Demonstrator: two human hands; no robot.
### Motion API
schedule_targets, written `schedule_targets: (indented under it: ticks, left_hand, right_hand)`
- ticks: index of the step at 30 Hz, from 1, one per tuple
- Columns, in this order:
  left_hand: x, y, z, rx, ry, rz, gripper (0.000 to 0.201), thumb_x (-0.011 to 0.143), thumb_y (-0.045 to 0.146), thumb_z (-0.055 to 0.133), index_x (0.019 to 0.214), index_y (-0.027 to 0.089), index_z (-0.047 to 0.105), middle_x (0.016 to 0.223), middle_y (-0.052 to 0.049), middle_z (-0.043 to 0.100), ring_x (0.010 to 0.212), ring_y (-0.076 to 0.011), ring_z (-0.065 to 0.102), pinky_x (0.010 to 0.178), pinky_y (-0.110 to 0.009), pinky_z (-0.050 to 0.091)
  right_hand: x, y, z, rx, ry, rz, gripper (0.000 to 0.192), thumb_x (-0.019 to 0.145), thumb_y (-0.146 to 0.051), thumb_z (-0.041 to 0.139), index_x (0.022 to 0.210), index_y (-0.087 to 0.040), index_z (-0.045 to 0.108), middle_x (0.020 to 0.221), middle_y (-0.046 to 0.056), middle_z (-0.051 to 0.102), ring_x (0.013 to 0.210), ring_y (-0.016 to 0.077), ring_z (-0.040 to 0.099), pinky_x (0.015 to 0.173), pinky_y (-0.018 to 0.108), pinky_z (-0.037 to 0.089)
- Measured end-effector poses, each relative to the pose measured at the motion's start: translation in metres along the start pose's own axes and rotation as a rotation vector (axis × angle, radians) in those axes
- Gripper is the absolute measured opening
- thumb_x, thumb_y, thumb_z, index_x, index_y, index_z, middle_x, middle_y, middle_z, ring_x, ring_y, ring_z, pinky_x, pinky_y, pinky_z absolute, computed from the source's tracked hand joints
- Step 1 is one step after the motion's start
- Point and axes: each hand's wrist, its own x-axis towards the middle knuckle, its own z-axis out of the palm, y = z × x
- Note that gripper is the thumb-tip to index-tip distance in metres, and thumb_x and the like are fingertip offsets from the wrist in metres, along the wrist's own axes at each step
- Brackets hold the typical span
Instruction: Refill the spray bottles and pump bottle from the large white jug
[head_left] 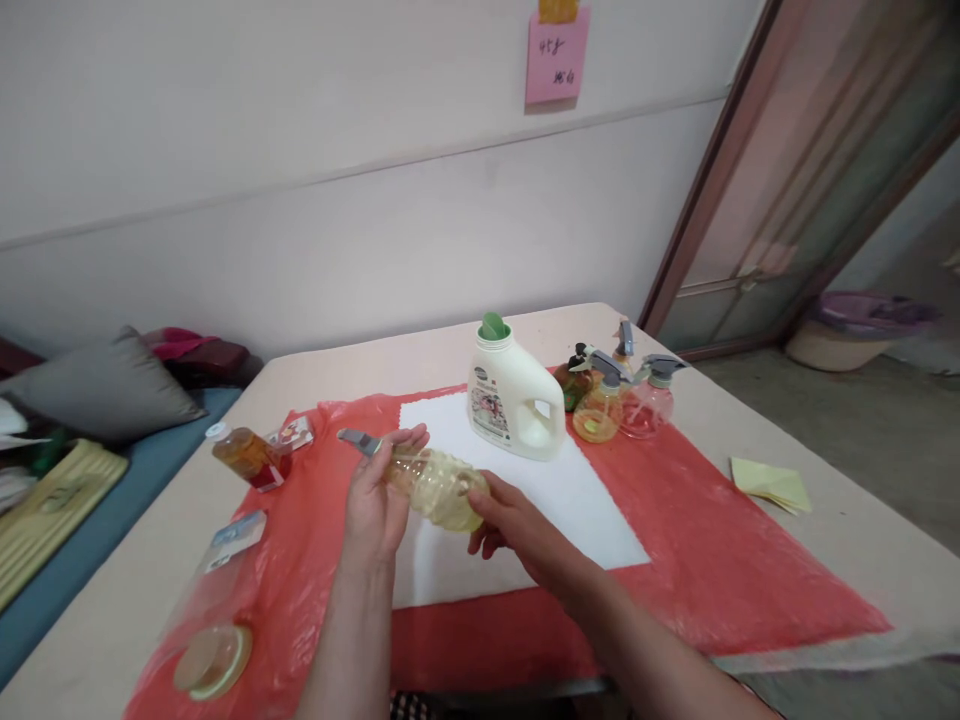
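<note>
A see-through yellowish spray bottle lies tilted on its side between my hands, above a white sheet. My left hand is closed around its neck end, and the grey trigger sticks out to the left. At the base end, my right hand grips the bottle with thumb and fingers. Just beyond stands a white detergent jug with a side handle and a green piece in its open mouth. The white sheet lies under the jug and below my hands.
Red plastic sheeting covers much of the table. Several spray bottles stand at the back right. On the left are an amber bottle, cards and a round lidded container. Yellow paper lies at right.
</note>
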Motion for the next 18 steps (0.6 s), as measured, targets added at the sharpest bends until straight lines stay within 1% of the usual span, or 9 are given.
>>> schedule_targets:
  ticks: [2, 4, 5, 6, 8, 10, 13, 15, 18]
  left_hand:
    - [-0.001, -0.002, 0.002, 0.086, 0.027, 0.035, 0.031, 0.076, 0.047, 0.083, 0.091, 0.020, 0.081, 0.112, -0.010, 0.079, 0.116, -0.0277, 0.069, 0.102, -0.040, 0.051]
    - [-0.004, -0.006, 0.007, 0.279, 0.012, 0.063, 0.035, 0.073, 0.047, 0.086, 0.096, 0.020, 0.082, 0.115, -0.010, 0.078, 0.114, -0.0280, 0.069, 0.099, -0.037, 0.051]
    - [-0.007, -0.009, 0.011, 0.399, -0.010, 0.072, 0.039, 0.071, 0.047, 0.088, 0.099, 0.020, 0.082, 0.116, -0.010, 0.078, 0.112, -0.0287, 0.069, 0.096, -0.037, 0.051]
    - [-0.010, -0.012, 0.014, 0.519, -0.047, 0.063, 0.043, 0.070, 0.047, 0.089, 0.103, 0.021, 0.082, 0.116, -0.010, 0.078, 0.109, -0.0298, 0.070, 0.093, -0.037, 0.051]
    - [-0.015, -0.020, 0.021, 0.693, -0.082, 0.045, 0.050, 0.066, 0.052, 0.090, 0.105, 0.021, 0.083, 0.109, -0.010, 0.079, 0.102, -0.0322, 0.071, 0.088, -0.038, 0.053]
    - [-0.019, -0.026, 0.027, 0.772, -0.073, 0.011, 0.055, 0.063, 0.054, 0.091, 0.107, 0.022, 0.083, 0.104, -0.009, 0.080, 0.098, -0.0339, 0.072, 0.083, -0.039, 0.055]
    - [-0.023, -0.032, 0.034, 0.700, -0.129, -0.037, 0.062, 0.059, 0.052, 0.093, 0.113, 0.024, 0.080, 0.118, -0.011, 0.077, 0.108, -0.0368, 0.071, 0.087, -0.041, 0.058]
    - [-0.025, -0.034, 0.036, 0.575, -0.188, -0.051, 0.068, 0.055, 0.047, 0.096, 0.117, 0.025, 0.078, 0.132, -0.011, 0.072, 0.122, -0.0386, 0.067, 0.097, -0.043, 0.057]
    - [-0.025, -0.036, 0.035, 0.502, -0.237, -0.072, 0.067, 0.059, 0.043, 0.096, 0.121, 0.026, 0.075, 0.141, -0.012, 0.067, 0.136, -0.0383, 0.058, 0.111, -0.047, 0.050]
  right_hand:
    - [-0.001, 0.000, 0.002, -0.326, 0.150, -0.107, 0.064, 0.081, -0.060, 0.071, 0.131, -0.022, 0.060, 0.123, 0.013, 0.070, 0.094, 0.0272, 0.073, 0.073, 0.039, 0.056]
    - [-0.003, -0.001, 0.006, -0.629, 0.290, -0.220, 0.079, 0.073, -0.050, 0.083, 0.142, -0.023, 0.054, 0.145, 0.017, 0.060, 0.124, 0.0374, 0.064, 0.094, 0.052, 0.055]
    - [-0.004, -0.002, 0.008, -0.734, 0.308, -0.247, 0.089, 0.070, -0.048, 0.086, 0.147, -0.022, 0.049, 0.150, 0.018, 0.057, 0.131, 0.0401, 0.059, 0.099, 0.056, 0.052]
    - [-0.005, -0.003, 0.011, -0.808, 0.291, -0.249, 0.096, 0.069, -0.049, 0.088, 0.150, -0.022, 0.044, 0.150, 0.019, 0.056, 0.131, 0.0414, 0.059, 0.099, 0.059, 0.052]
    - [-0.006, -0.005, 0.016, -0.898, 0.270, -0.231, 0.102, 0.067, -0.053, 0.089, 0.151, -0.019, 0.040, 0.144, 0.019, 0.061, 0.120, 0.0407, 0.065, 0.092, 0.058, 0.055]
    - [-0.005, -0.007, 0.017, -0.981, 0.307, -0.246, 0.090, 0.068, -0.055, 0.088, 0.140, -0.018, 0.050, 0.131, 0.016, 0.067, 0.111, 0.0383, 0.067, 0.090, 0.055, 0.055]
    - [-0.005, -0.013, 0.008, -1.050, 0.365, -0.313, 0.062, 0.065, -0.045, 0.087, 0.115, -0.019, 0.061, 0.110, 0.012, 0.072, 0.104, 0.0351, 0.064, 0.092, 0.052, 0.052]
    - [-0.008, -0.019, -0.008, -0.930, 0.428, -0.345, 0.054, 0.060, -0.037, 0.085, 0.107, -0.020, 0.063, 0.105, 0.010, 0.071, 0.099, 0.0327, 0.063, 0.090, 0.050, 0.051]
    - [-0.015, -0.029, -0.054, -0.639, 0.594, -0.335, 0.061, 0.053, -0.029, 0.082, 0.111, -0.022, 0.063, 0.109, 0.008, 0.070, 0.101, 0.0304, 0.061, 0.092, 0.048, 0.050]
